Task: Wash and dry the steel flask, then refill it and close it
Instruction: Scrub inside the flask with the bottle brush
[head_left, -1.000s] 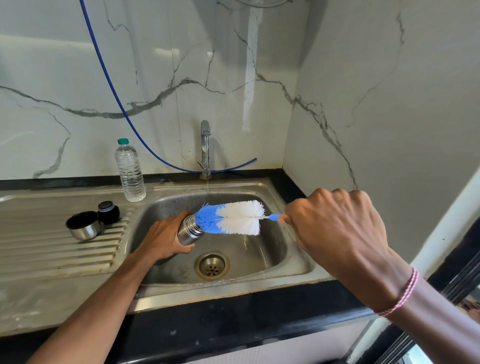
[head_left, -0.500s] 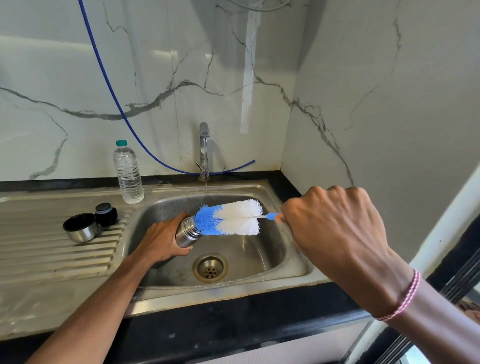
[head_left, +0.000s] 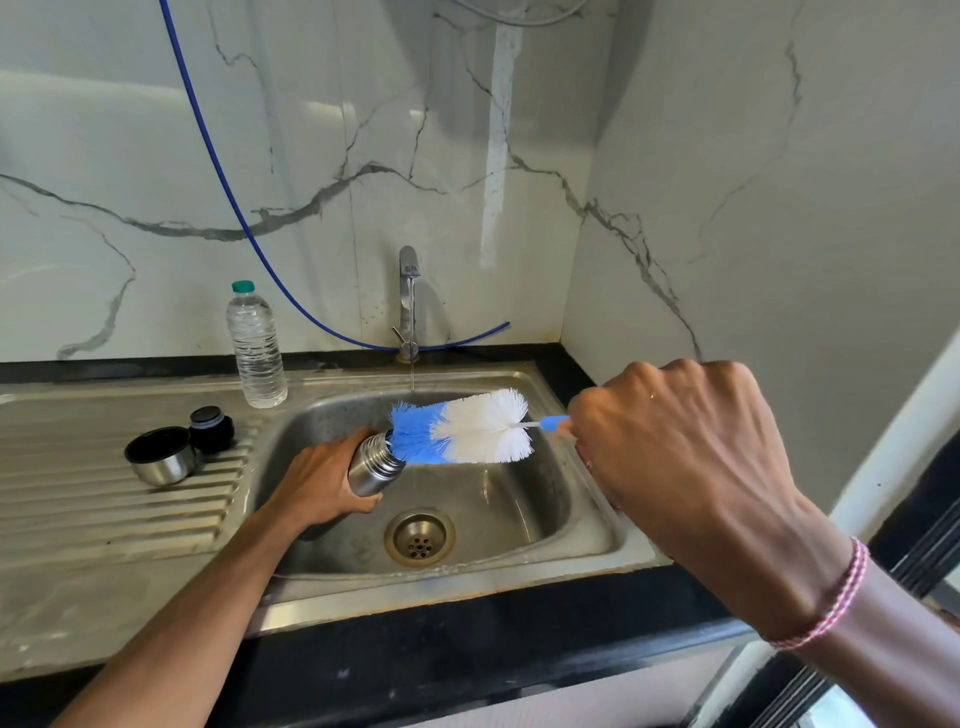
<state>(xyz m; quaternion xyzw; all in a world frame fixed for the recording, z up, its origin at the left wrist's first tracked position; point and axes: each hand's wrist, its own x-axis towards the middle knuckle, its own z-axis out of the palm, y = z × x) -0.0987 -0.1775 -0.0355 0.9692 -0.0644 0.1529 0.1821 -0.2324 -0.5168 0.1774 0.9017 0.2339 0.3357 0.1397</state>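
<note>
Sink (head_left: 467, 582): left hand (head_left: 322, 483) half hides flask (head_left: 373, 465).

Shiny steel flask (head_left: 373, 470), dull scuffed steel sink (head_left: 524, 499), soft plastic-bristled brush (head_left: 467, 428), glossy marble wall (head_left: 311, 156).

Over the sink (head_left: 597, 540), the left hand (head_left: 322, 483) grips the tilted steel flask (head_left: 375, 464); the right hand (head_left: 685, 467) holds a bottle brush (head_left: 467, 427), its blue tip at the flask's mouth, under the tap's (head_left: 409, 301) thin stream.

One head-worn wide-angle view, facing forward and down, right hand (head_left: 685, 467) nearest the lens, left hand (head_left: 317, 483) farther, sink (head_left: 519, 582) beneath both
</note>
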